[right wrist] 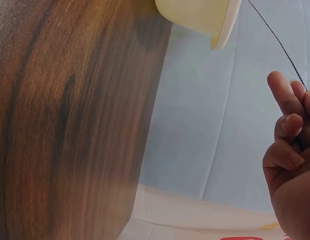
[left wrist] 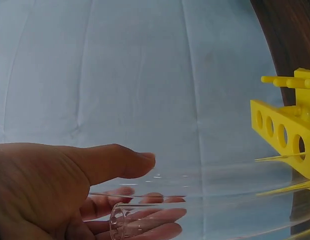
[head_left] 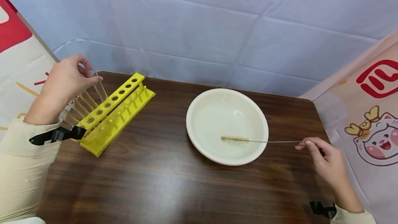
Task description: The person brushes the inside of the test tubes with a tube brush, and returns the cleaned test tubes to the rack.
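My left hand (head_left: pixel 63 82) is over a yellow test tube rack (head_left: pixel 138 78), its thumb and fingers around the upper end of a clear glass test tube (head_left: pixel 101 91). That tube leans from a hole of the rack. More glass tubes (head_left: pixel 81 107) stand in the nearer holes, partly hidden by the hand and wrist. In the left wrist view, a tube's rim (left wrist: pixel 115 220) shows in front of the fingers (left wrist: pixel 162 215). At the right, my right hand (head_left: pixel 329 161) pinches the thin wire handle (head_left: pixel 281 142) of a test tube brush. Its tan bristles (head_left: pixel 234 139) are over a white basin (head_left: pixel 194 141).
The basin stands mid-table on the dark wooden tabletop (head_left: pixel 149 182). Upright yellow pegs (head_left: pixel 134 102) line the rack's right side. A pale cloth (head_left: pixel 199 30) hangs behind the table, and printed sheets (head_left: pixel 376 127) flank it.
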Motion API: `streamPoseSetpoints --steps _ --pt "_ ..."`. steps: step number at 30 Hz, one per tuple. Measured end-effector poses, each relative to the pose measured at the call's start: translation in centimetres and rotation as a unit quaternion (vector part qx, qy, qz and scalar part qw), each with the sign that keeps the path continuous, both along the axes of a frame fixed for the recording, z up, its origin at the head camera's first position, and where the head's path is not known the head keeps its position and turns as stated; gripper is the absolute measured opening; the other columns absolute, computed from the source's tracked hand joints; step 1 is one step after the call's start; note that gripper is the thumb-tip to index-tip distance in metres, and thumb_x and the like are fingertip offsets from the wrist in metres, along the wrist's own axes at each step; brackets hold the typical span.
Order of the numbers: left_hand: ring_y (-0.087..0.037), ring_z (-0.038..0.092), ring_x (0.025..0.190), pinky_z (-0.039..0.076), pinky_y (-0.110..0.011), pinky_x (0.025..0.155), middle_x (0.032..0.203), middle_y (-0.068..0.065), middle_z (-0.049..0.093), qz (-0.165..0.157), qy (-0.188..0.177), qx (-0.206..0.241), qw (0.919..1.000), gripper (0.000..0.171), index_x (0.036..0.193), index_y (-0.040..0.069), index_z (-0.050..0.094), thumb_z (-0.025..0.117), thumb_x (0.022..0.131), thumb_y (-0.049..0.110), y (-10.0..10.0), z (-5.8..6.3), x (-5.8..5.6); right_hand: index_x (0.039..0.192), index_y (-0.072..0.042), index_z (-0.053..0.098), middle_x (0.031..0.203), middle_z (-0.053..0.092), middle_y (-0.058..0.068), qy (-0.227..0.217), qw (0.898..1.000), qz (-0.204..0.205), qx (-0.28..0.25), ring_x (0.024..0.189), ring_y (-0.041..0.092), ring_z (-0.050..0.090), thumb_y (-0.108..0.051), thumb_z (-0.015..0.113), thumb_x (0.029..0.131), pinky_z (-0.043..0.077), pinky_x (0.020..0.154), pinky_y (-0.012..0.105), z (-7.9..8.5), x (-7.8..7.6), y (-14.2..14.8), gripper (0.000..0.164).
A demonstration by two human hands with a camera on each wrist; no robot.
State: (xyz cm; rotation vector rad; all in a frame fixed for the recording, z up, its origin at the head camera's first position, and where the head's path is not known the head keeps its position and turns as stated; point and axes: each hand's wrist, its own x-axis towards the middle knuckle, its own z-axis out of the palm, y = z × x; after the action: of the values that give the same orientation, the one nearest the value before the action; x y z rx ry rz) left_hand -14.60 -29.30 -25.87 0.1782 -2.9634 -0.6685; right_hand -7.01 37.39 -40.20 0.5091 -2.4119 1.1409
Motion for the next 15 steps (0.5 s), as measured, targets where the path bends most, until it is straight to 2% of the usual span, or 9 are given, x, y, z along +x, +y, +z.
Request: streamPoseSetpoints --steps 11,15 --pt "-0.032 0.059 0.069 0.044 -0.039 0.051 0.089 -0.022 0.067 -0.02 -0.031 -0.005 0.9993 0.024 0.098 0.002 0.06 0.073 0.092 0.022 -0.27 0.05 0.15 0.09 0.005 0.071 0.083 0.073 -0.007 0.003 1.0 0.001 -0.008 0.081 -0.006 0.066 0.016 0.055 0.097 0.047 0.073 0.006 -0.19 -0.04 0.19 0.021" --pt "-0.032 0.06 0.072 0.045 -0.038 0.052 0.086 -0.016 0.067 -0.033 -0.062 -0.016 0.9974 0.022 0.097 0.001 0.065 0.074 0.09 0.02 -0.44 0.03 0.16 0.09 0.005 0.07 0.082 0.073 -0.007 0.003 1.0 0.001 -0.007 0.081 -0.007 0.066 0.016 0.055 0.096 0.047 0.074 0.006 -0.21 -0.12 0.13 0.02"
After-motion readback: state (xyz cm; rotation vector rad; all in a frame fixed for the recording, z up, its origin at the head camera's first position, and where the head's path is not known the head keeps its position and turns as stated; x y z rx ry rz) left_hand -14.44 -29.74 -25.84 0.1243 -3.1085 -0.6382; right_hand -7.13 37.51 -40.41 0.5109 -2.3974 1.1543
